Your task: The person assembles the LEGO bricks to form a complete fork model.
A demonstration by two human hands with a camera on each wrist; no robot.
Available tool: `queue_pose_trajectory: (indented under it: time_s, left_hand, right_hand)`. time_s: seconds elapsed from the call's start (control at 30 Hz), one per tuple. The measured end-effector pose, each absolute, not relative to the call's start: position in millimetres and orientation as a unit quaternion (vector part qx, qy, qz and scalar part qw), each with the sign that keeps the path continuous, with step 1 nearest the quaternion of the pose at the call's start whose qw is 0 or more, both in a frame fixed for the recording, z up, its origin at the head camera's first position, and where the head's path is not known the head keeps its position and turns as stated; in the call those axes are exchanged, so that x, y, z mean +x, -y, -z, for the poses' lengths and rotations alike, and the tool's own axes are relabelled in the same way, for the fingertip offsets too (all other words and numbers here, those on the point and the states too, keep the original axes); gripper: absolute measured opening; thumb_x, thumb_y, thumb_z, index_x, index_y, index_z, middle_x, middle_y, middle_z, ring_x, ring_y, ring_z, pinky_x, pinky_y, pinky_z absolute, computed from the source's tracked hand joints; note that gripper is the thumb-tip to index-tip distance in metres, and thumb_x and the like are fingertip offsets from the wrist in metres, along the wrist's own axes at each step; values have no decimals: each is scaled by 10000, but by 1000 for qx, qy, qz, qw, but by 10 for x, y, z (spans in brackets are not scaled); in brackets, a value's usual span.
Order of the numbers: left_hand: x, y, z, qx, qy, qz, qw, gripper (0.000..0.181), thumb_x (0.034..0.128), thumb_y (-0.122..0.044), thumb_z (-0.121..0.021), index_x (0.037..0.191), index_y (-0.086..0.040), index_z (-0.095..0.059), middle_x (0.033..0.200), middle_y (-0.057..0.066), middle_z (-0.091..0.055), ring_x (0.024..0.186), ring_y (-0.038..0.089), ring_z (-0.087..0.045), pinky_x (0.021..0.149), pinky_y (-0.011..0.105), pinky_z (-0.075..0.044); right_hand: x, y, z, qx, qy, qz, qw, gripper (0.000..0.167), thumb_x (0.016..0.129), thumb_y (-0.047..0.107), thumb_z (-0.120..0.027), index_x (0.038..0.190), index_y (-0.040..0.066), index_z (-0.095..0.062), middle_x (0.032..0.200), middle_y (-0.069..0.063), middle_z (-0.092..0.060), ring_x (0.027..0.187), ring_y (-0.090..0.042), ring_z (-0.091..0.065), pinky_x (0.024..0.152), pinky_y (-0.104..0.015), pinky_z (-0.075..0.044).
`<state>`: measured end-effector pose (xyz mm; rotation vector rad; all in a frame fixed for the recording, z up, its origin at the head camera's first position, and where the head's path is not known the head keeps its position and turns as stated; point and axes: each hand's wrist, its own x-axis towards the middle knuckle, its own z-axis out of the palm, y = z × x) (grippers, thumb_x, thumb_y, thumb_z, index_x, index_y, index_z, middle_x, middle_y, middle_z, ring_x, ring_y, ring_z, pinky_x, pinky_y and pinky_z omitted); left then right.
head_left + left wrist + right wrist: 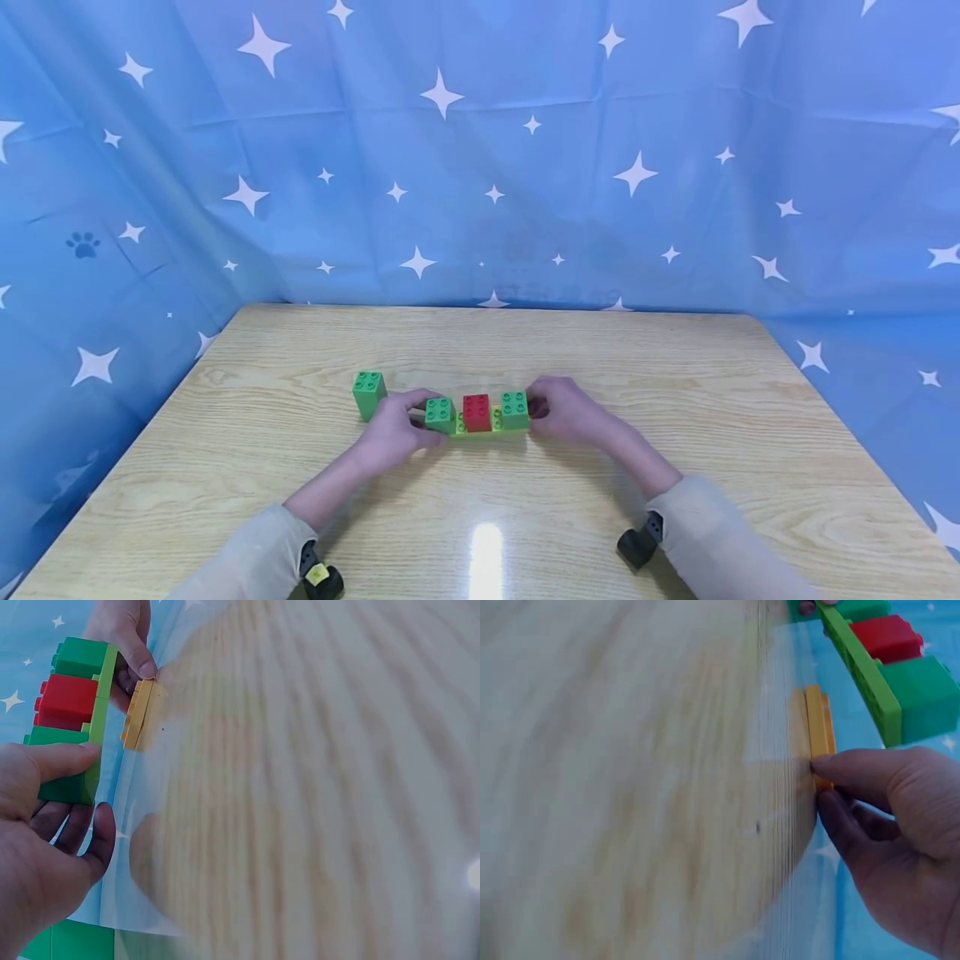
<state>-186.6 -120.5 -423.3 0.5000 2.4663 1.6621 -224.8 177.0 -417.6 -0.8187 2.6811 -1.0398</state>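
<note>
My left hand [392,432] grips one end of a toy brick row, thumb on its near green brick [64,780]. The row has a lime-green base strip [100,712] topped by a red brick [476,412] between two green ones. It is held above the tabletop. Beyond it, my right hand [572,410] pinches a flat yellow-orange brick [817,724] by one end, thumb against fingers; that brick is down at the table surface. In the head view the row hides the orange brick. The right hand is beside the row's far green brick [926,697].
A taller green block stack [370,396] stands on the wooden table [637,350], just left of my left hand. A blue curtain [510,150] with white stars hangs behind the table and along its sides. A bright reflection lies near the front.
</note>
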Motion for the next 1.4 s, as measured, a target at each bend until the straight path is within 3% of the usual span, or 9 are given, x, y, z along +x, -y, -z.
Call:
queue_pose_trajectory:
  time_s: [0.17,0.5,0.7,0.83,0.93,1.17,1.4]
  left_hand:
    - [-1877,1213,4244,163,-816,-551,55,484,792,25,-824,1250,17,-669,1078,114,-691,995,297,-718,824,378,-607]
    - [-1894,1214,4272,169,-818,-549,46,497,792,21,-829,1259,29,-661,1085,118,-700,1004,301,-720,831,370,-607]
    - [-1897,1175,4273,163,-816,-552,49,484,795,36,-817,1253,27,-664,1086,129,-693,1008,312,-718,816,370,-610]
    - [-1902,1138,4273,158,-819,-549,45,476,784,68,-808,1240,18,-677,1080,131,-687,957,289,-726,777,349,-611]
    - [-1903,1104,4271,158,-824,-544,35,480,770,90,-808,1230,22,-685,1066,131,-688,906,263,-729,752,329,-610]
    - [-1889,1051,4265,150,-829,-539,24,488,758,106,-812,1224,24,-691,1028,109,-689,881,249,-730,737,326,-612]
    - [-1901,1014,4262,140,-835,-531,22,497,756,105,-818,1228,15,-692,1036,104,-697,903,247,-727,732,321,-612]
  right_hand:
    - [-2236,-1674,4184,-277,-889,356,76,252,763,-64,-806,975,15,-697,920,-9,-648,817,-133,-623,755,-289,-568]
    - [-2218,-1635,4165,-283,-889,351,79,333,745,24,-883,1002,28,-671,917,18,-666,820,-111,-621,773,-298,-556]
    - [-2205,-1814,4149,-254,-878,392,106,511,766,113,-896,1215,22,-669,1060,-38,-702,972,-200,-678,884,-358,-578]
    - [-2188,-1914,4134,-254,-861,425,116,743,771,136,-904,1424,31,-564,1228,-118,-651,1116,-302,-648,954,-397,-561]
    - [-2165,-1913,4109,-264,-853,436,110,830,772,157,-910,1491,54,-508,1336,-160,-606,1182,-343,-614,983,-425,-545]
    - [-2124,-1734,4059,-280,-854,435,60,737,799,160,-888,1454,78,-561,1345,-137,-643,1233,-329,-595,1016,-502,-511]
    - [-2149,-1649,4092,-282,-853,437,41,648,821,136,-869,1404,49,-599,1274,-134,-684,1160,-298,-637,961,-459,-546]
